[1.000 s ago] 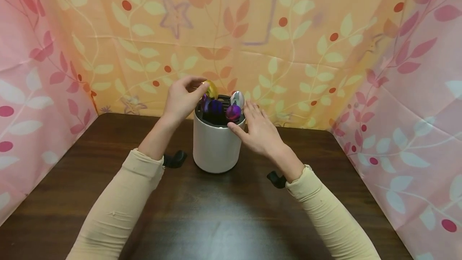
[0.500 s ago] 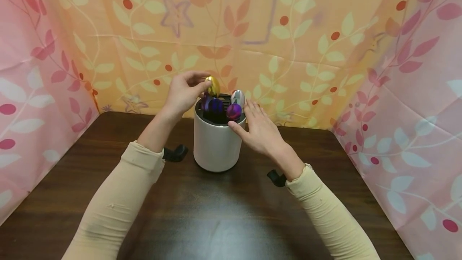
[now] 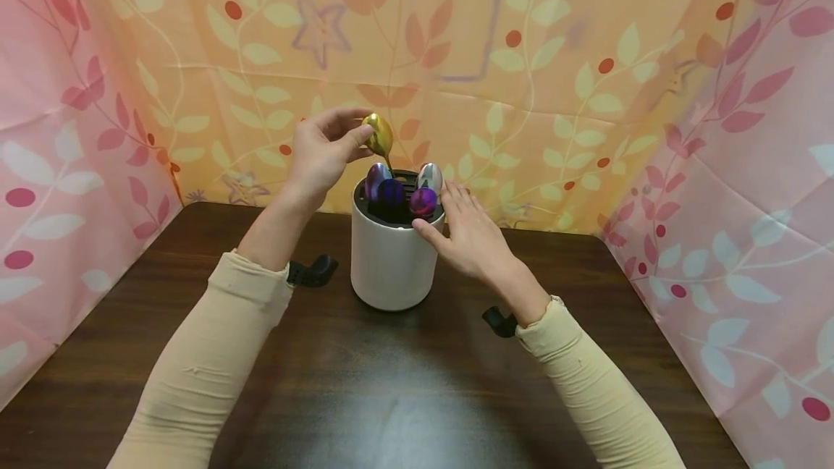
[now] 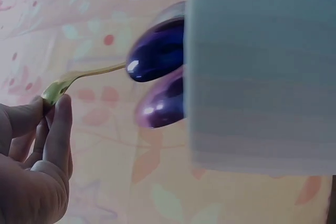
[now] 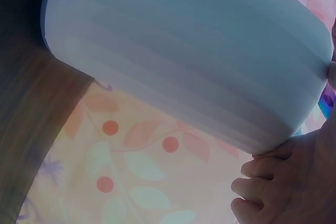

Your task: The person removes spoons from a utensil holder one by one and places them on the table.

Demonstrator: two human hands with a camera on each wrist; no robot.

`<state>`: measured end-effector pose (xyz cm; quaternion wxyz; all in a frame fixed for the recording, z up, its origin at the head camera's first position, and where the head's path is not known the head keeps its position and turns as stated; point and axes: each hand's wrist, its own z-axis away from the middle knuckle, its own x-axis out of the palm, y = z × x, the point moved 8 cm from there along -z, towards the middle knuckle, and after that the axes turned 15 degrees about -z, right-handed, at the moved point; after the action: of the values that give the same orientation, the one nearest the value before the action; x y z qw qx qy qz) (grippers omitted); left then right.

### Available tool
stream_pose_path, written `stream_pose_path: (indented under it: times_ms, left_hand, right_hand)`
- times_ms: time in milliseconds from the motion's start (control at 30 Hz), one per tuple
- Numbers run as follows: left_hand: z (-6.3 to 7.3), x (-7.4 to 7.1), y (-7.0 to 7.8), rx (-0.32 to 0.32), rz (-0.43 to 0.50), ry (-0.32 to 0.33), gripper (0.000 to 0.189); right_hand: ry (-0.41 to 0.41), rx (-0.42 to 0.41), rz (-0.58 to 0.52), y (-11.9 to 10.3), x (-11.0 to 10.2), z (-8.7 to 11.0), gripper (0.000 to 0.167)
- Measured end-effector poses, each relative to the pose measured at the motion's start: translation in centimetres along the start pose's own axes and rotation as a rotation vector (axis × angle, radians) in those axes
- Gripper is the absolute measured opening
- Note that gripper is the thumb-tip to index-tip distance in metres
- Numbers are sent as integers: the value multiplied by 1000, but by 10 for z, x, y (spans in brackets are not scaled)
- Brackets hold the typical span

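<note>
My left hand [image 3: 321, 153] pinches the bowl of a gold spoon [image 3: 378, 137] between thumb and fingers. In the left wrist view the spoon's thin handle [image 4: 100, 71] runs behind the other spoons toward the holder. A white cylindrical holder [image 3: 393, 270] with a black slotted top stands on the table. Bowl-up in it are a dark blue spoon [image 3: 391, 197], a violet spoon [image 3: 376, 178], a silver spoon [image 3: 429, 176] and a purple one [image 3: 423, 202]. My right hand [image 3: 472, 237] rests against the holder's right rim, fingers extended; its fingers [image 5: 262, 187] show beside the white wall.
The dark wooden table [image 3: 391, 396] spreads around the holder. Behind it hangs an orange curtain [image 3: 404, 42] with leaf prints, and pink curtains [image 3: 749, 223] close off both sides. A black wrist mount [image 3: 313, 271] juts from the left wrist.
My left hand has risen and drawn slightly left, pulling the gold spoon up so part of its handle shows above the holder. The right hand has stayed on the rim.
</note>
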<state>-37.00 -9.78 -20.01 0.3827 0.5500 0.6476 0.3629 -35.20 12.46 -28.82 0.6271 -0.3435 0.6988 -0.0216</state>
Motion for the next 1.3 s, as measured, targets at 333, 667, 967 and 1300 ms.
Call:
stream_pose_path:
  times_ms: [333, 667, 967, 1300]
  left_hand:
    - [5, -31, 31, 99, 196, 110, 21]
    - [10, -70, 52, 143, 363, 232, 21]
    - [17, -112, 61, 131, 538, 251, 25]
    - [33, -139, 40, 51, 433, 183, 28]
  right_hand:
    - [7, -2, -8, 0, 1, 0, 101]
    - [8, 4, -28, 1, 2, -2, 101]
    - [2, 3, -27, 0, 3, -2, 101]
    - [8, 3, -26, 1, 0, 0, 102]
